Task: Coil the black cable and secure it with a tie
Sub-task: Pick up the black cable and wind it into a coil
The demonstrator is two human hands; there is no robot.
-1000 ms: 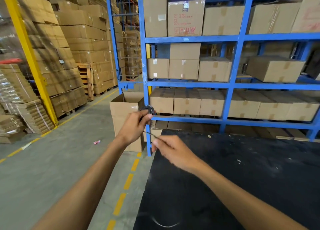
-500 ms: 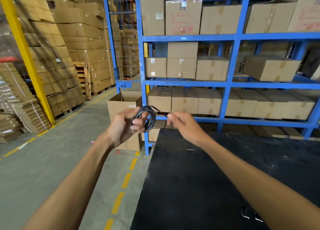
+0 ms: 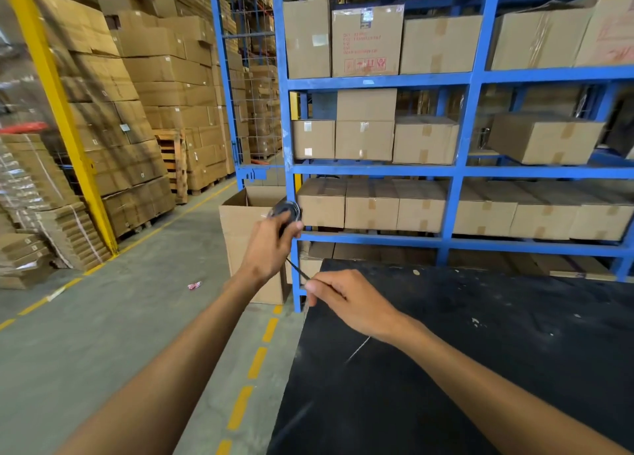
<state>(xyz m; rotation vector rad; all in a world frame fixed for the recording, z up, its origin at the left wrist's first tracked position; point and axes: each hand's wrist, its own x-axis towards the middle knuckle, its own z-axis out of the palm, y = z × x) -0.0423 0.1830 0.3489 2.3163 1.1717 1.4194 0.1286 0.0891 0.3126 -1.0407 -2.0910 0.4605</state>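
The black cable [image 3: 286,209] is wound into a small coil, blurred by motion, and sticks out above my left hand [image 3: 271,247], which grips it in the air in front of the blue rack. A free black strand [image 3: 297,270] runs down and right from the coil to my right hand [image 3: 346,300], which pinches it between thumb and fingers above the near left corner of the black table [image 3: 480,369]. I cannot make out a tie as a separate piece.
A blue shelving rack [image 3: 456,173] full of cardboard boxes stands right behind the table. An open cardboard box [image 3: 240,228] sits on the floor beside the rack's post. Stacked cartons on pallets [image 3: 137,146] and a yellow post [image 3: 58,111] line the left aisle.
Half a second ago my right hand was up beside the coil. It has since pulled down and back toward me, drawing the strand taut. My left hand turned the coil edge-up.
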